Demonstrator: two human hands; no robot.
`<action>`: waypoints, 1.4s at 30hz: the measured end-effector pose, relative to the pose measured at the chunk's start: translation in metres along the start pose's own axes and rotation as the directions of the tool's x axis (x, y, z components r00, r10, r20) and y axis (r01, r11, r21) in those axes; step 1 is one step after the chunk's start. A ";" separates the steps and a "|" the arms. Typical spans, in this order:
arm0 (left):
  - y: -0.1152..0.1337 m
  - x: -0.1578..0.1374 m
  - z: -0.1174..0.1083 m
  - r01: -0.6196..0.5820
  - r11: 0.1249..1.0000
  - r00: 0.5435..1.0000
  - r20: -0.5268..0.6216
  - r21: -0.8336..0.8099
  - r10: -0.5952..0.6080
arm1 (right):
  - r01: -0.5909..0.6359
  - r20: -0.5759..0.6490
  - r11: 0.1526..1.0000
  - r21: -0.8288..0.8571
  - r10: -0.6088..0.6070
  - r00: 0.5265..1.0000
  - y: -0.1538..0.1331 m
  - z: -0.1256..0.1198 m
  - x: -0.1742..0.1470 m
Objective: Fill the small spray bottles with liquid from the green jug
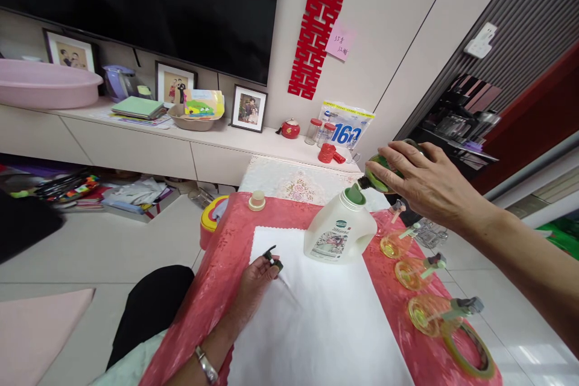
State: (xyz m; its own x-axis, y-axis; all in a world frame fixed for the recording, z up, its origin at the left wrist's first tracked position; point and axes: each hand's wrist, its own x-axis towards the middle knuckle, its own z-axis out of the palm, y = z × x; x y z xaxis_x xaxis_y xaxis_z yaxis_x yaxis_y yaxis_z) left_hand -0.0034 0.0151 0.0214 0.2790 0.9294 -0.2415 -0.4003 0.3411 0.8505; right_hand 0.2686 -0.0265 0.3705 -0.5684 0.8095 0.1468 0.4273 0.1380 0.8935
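My left hand is closed round a dark pump head, whose thin pale tube points down over the white sheet. With my right hand I grip a small green bottle, tilted so its dark neck points down to the left. That neck is right at the mouth of a large whitish detergent jug, which has a green spout in its opening. The jug stands upright on the sheet. Its likely cap, a pale round one, sits apart on the red tablecloth.
Along the table's right side stand several pump bottles with yellow liquid, the nearest one beside a roll of tape. Behind the table a low cabinet carries framed photos, a pink basin, jars and a white bag. A yellow-and-red container stands left.
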 end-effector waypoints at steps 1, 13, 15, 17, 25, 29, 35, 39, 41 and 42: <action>0.000 0.000 0.000 0.003 1.000 1.000 -0.002 -0.009 -0.003 | -0.002 0.005 1.000 -0.008 0.002 1.000 0.000 0.000 0.000; 0.000 0.000 0.000 0.000 1.000 1.000 -0.003 -0.018 0.000 | -0.010 0.014 1.000 0.018 0.010 1.000 0.001 -0.003 0.004; 0.001 -0.001 0.001 0.002 1.000 1.000 0.001 -0.018 -0.002 | -0.014 0.017 1.000 0.009 0.014 1.000 0.000 -0.002 0.004; 0.001 -0.002 0.001 0.007 1.000 1.000 0.007 -0.027 -0.007 | -0.017 0.014 1.000 0.004 0.017 1.000 -0.001 -0.002 0.005; -0.001 0.000 -0.001 0.007 0.999 1.000 0.002 -0.032 -0.007 | -0.033 -0.023 0.999 0.010 0.033 0.999 -0.014 0.004 0.001; -0.003 0.001 -0.003 -0.006 0.999 1.000 0.006 -0.041 0.006 | -0.177 0.024 0.979 0.102 0.176 0.984 -0.021 0.013 -0.010; -0.005 0.001 -0.004 -0.008 0.998 1.000 -0.002 -0.068 0.008 | -0.503 0.063 0.713 0.489 0.546 0.835 -0.043 0.001 -0.047; -0.002 0.000 0.001 0.005 0.991 1.000 -0.003 -0.131 -0.005 | -0.512 0.234 0.305 0.803 0.630 0.741 -0.097 -0.025 -0.072; -0.001 0.000 0.003 0.014 0.991 1.000 -0.016 -0.133 -0.016 | -0.530 0.393 0.091 0.843 0.569 0.722 -0.137 -0.031 -0.083; -0.001 0.000 0.004 0.018 0.991 0.999 -0.024 -0.131 -0.022 | -0.552 0.453 0.028 0.833 0.536 0.712 -0.159 -0.031 -0.089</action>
State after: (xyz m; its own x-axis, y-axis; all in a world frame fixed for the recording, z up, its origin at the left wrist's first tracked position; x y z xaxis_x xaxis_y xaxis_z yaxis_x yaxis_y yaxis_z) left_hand 0.0008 0.0139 0.0225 0.2664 0.9249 -0.2713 -0.5064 0.3738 0.7771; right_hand 0.2297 -0.1378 0.2288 0.1427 0.9093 0.3909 0.9118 0.0328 -0.4093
